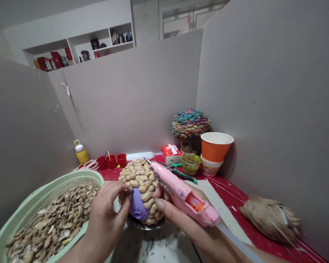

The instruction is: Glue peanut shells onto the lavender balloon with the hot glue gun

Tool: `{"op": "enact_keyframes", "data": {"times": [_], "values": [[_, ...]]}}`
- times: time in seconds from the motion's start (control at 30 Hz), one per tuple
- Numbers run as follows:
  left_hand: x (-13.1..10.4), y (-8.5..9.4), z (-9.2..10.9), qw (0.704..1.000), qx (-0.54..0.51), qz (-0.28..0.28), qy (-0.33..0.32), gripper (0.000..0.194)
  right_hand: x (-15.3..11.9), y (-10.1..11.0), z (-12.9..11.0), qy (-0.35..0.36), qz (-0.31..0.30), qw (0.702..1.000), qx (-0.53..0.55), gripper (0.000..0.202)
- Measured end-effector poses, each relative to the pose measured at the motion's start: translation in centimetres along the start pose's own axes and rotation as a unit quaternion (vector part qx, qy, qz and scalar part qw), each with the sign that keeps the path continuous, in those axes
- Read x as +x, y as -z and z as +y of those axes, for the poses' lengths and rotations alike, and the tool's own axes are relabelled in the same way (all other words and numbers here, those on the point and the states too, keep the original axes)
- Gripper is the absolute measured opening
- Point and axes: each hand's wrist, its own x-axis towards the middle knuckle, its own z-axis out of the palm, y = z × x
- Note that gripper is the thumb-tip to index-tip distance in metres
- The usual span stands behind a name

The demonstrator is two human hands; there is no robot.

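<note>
A purple balloon [138,205], partly covered with peanut shells [141,179], rests in a metal bowl [146,227] in front of me. My left hand [106,210] is at the balloon's left side, thumb and forefinger pinched together against it; what lies between the fingertips is hidden. In my right hand [178,215] is a pink hot glue gun [178,186], its metal tip pointing up and left over the top of the shells. A clear glue stick [235,239] sticks out of its back end. The right thumb and fingertips also touch the balloon's shell-covered right side.
A green basket [94,175] of loose peanut shells stands at left. Behind are red cups [111,161], a yellow bottle [82,155], pliers [183,176], a tissue pack [171,153], paper tubs [216,146] and a braided mushroom-like piece [190,124]. A twine bundle [268,221] lies right.
</note>
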Motion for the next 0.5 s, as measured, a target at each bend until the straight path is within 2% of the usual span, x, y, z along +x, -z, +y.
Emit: {"op": "enact_keyframes", "data": {"times": [0.23,0.5], "values": [[0.20,-0.38,-0.35,1.000,-0.012,0.004,0.003,0.012,0.03,0.25,0.55,-0.025,-0.021,0.999,-0.002,0.021],[-0.40,-0.35,-0.64,0.999,0.031,0.008,-0.005,0.011,-0.31,0.19,0.76,-0.030,0.003,1.000,-0.006,0.018]]}}
